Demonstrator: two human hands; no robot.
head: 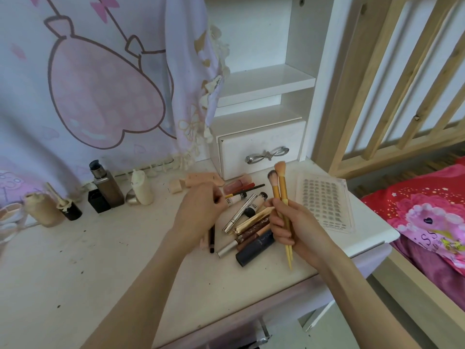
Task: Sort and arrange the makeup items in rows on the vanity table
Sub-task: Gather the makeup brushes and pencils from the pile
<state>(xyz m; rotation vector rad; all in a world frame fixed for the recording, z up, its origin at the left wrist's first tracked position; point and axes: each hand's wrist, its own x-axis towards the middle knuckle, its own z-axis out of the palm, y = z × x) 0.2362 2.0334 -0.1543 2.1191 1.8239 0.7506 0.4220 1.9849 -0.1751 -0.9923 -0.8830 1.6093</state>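
Right hand (289,222) grip upright on two brushes (281,190); left hand (198,210) curled over pile.

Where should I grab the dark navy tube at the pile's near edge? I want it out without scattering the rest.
Pinch the dark navy tube across its near-left end from the table's front edge: that end pokes clear, while brown pencils crowd its far side.
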